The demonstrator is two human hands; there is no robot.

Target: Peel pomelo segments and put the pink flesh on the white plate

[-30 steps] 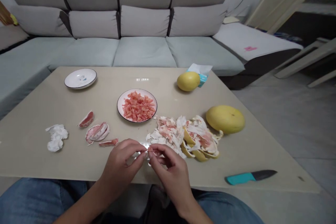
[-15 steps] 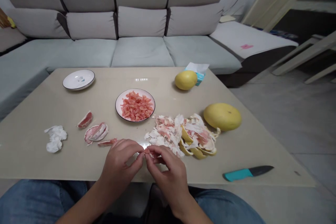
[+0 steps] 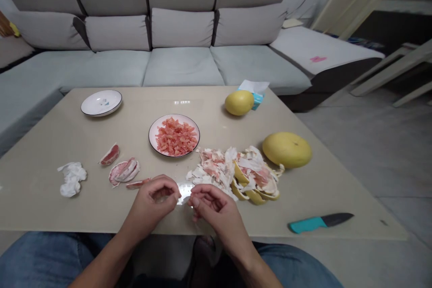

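My left hand point(image 3: 153, 204) is closed in a pinch above the table's near edge; whatever may be between its fingertips is too small to make out. Just to its right, my right hand point(image 3: 218, 211) has its fingers curled round a small piece of pomelo, mostly hidden by them. Beyond both hands is a white plate point(image 3: 153, 145) with a dark rim, heaped with pink pomelo flesh point(image 3: 177, 136). Left of it lie pomelo segments point(image 3: 124, 171), one partly behind my left hand. A pile of peel and white membrane point(image 3: 232, 171) sits beyond my right hand.
Two whole yellow pomelos point(image 3: 286, 150) stand on the right side, the farther beside a tissue box point(image 3: 257, 100). A knife point(image 3: 308, 225) with a teal handle lies near the front edge. Crumpled tissue point(image 3: 72, 179) and another plate point(image 3: 101, 103) are at left. A sofa point(image 3: 182, 65) stands behind.
My hands have drawn apart: their fingertips met over a small reddish piece before, and now a gap shows between them. The things on the table lie as before.
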